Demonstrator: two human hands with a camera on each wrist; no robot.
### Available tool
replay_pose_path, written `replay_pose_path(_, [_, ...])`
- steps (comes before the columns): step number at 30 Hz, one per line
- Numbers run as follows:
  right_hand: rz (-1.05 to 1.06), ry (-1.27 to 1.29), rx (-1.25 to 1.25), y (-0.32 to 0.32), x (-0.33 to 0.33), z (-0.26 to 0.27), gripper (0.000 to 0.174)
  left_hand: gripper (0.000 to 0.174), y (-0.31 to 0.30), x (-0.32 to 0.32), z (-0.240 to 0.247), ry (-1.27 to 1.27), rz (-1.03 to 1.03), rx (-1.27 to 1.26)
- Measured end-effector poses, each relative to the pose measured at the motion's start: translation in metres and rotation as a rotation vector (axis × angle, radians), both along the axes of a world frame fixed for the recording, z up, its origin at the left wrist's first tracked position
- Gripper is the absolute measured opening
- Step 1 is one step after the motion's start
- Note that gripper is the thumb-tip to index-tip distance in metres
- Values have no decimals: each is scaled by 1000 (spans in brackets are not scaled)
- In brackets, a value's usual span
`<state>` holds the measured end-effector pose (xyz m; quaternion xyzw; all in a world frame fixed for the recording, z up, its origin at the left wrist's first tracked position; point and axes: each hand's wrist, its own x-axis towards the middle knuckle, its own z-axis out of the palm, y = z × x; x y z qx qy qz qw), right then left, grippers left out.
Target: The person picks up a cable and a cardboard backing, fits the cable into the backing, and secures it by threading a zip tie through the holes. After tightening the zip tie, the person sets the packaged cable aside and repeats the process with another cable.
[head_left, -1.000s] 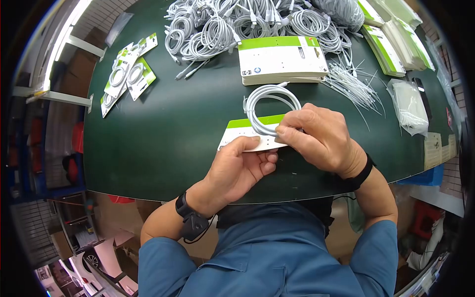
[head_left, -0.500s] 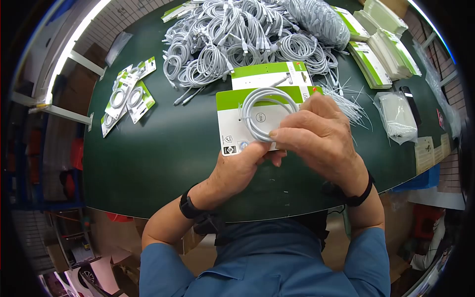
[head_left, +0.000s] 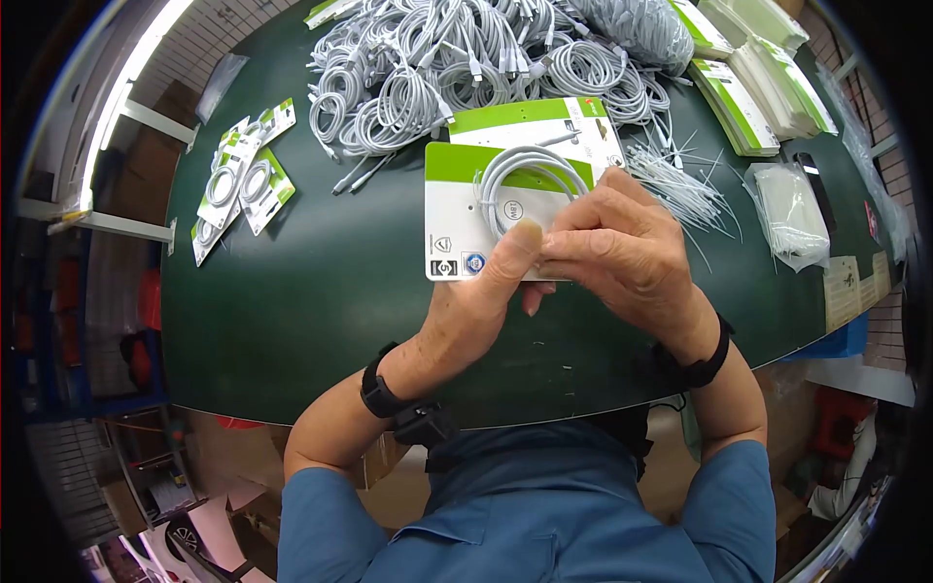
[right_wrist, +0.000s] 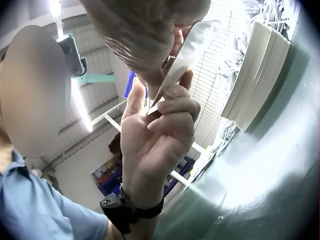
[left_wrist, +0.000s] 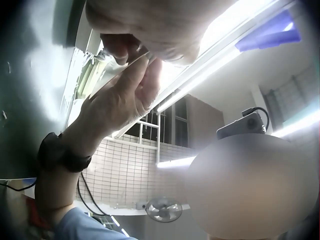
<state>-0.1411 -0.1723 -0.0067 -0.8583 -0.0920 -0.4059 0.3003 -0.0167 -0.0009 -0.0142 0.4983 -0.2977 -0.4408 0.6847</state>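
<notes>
In the head view a white and green card is held upright, with a coiled white cable lying against its front. My left hand grips the card's lower edge, thumb in front over the coil and fingers behind. My right hand pinches at the coil's lower right, close to the left thumb; what lies between its fingertips is hidden. The right wrist view shows the card edge-on, with the left hand's fingers curled behind it.
A stack of cards stands just behind. Further back lies a heap of cables. Thin white ties, a bag and more card stacks are at the right; carded cables lie at the left.
The card has turned from tilted flat to facing the camera and risen slightly. My left thumb has moved up over the coil, and my right fingers have shifted beside it.
</notes>
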Motion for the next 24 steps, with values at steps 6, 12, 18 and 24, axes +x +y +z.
replay_pose_path(6, [-7,3,9,8,1,1,33,29,-15,-7,7,-49,206,11])
replay_pose_path(12, [-1,67,-6,6,0,5,32,28,-30,2,-14,-136,321,-123])
replay_pose_path(18, [41,118,70,3,-1,8,30,26,-14,5,10,52,169,73])
replay_pose_path(24, [58,177,147,4,-6,12,27,27,-10,6,24,22,135,207])
